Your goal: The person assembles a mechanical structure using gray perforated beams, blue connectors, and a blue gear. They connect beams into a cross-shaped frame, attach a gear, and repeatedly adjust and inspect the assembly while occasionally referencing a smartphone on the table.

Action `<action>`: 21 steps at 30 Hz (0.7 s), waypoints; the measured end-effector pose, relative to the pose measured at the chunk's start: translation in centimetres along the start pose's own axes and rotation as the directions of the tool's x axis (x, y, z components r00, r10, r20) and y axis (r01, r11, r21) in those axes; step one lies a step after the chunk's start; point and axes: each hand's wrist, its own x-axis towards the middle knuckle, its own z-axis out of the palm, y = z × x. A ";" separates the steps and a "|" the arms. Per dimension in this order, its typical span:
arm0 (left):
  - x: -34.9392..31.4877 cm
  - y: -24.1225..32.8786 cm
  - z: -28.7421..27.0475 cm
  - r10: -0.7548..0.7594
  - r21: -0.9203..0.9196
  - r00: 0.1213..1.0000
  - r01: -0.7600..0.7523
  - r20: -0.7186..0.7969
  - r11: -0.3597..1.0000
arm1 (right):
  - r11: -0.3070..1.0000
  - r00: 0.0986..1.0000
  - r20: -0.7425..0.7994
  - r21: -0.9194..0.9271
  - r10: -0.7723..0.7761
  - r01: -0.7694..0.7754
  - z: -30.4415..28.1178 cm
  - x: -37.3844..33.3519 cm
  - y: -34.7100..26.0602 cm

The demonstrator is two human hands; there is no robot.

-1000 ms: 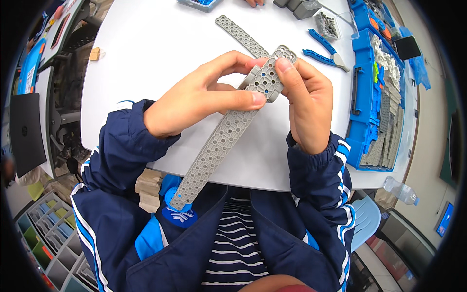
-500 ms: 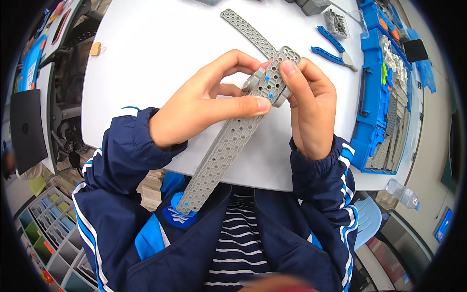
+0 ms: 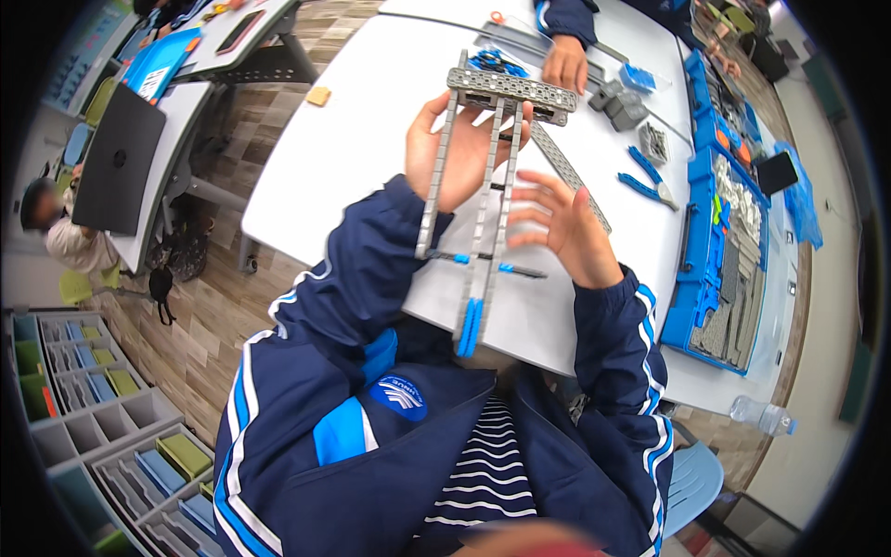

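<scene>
A frame of grey perforated plastic construction beams (image 3: pixel 484 223) hangs over the table's near edge, long beams pointing toward me and seen edge-on. Across its far end runs a wide grey crosspiece (image 3: pixel 520 88). Blue parts (image 3: pixel 471 325) sit between two beams at the near end, beside a dark thin shaft (image 3: pixel 527 271). My left hand (image 3: pixel 450 167) supports the frame from beneath, close to the crosspiece; some of its fingers are hidden. To the right of the beams, my right hand (image 3: pixel 580 232) is open, fingers spread and slightly blurred, apparently holding nothing.
A loose grey beam (image 3: pixel 574 176) lies beyond my right hand, near blue-handled pliers (image 3: pixel 645 176). Blue bins (image 3: pixel 691 288) of parts line the right side. Another person's hand (image 3: pixel 564 65) rests at the far side. A water bottle (image 3: pixel 761 415) lies at the right edge.
The frame has turned from its flat face to edge-on, its far end raised away from me. My right hand has let go, and my left hand has shifted underneath. The view has swung too.
</scene>
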 end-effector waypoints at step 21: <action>-0.1 2.0 -3.4 0.236 0.178 0.968 -0.220 -0.078 0.959 | 0.991 0.951 -0.284 -0.091 -0.122 0.100 -1.2 -2.2 0.4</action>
